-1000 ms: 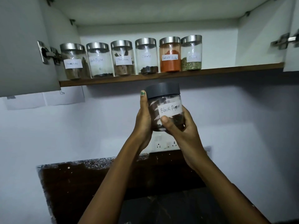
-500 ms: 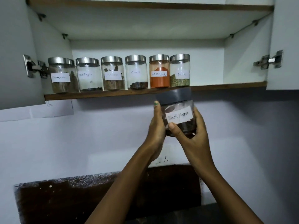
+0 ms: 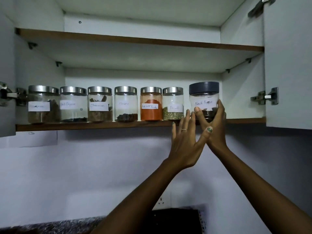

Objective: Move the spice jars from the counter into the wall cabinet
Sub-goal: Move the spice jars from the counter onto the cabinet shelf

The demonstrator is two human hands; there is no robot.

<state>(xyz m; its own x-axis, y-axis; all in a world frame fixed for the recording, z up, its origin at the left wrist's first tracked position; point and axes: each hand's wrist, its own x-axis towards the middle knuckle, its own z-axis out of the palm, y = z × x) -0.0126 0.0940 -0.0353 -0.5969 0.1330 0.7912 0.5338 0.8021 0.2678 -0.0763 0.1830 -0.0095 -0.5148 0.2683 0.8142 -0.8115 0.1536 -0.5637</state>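
Note:
The clear black pepper jar [image 3: 203, 98] with a dark grey lid stands at the right end of the wall cabinet's lower shelf [image 3: 84, 126]. My right hand [image 3: 216, 132] grips it, thumb on the front and fingers round its right side. My left hand [image 3: 184, 144] is spread with straight fingers just left of the jar, fingertips near its lower left side, holding nothing. Several steel-lidded spice jars stand in a row to the left, ending with the red chilli jar [image 3: 150, 105] and the fennel jar [image 3: 172, 105].
Both cabinet doors stand open, the left door [image 3: 6, 65] and the right door [image 3: 287, 65] with its hinge [image 3: 265, 97]. The upper shelf [image 3: 135, 39] holds nothing visible. There is free shelf to the right of the black pepper jar. Below are a wall socket [image 3: 161, 200] and the dark counter [image 3: 50, 227].
Both hands lifted the black pepper jar from below the shelf up and right onto it. My left hand has let go and opened; my view tilted up.

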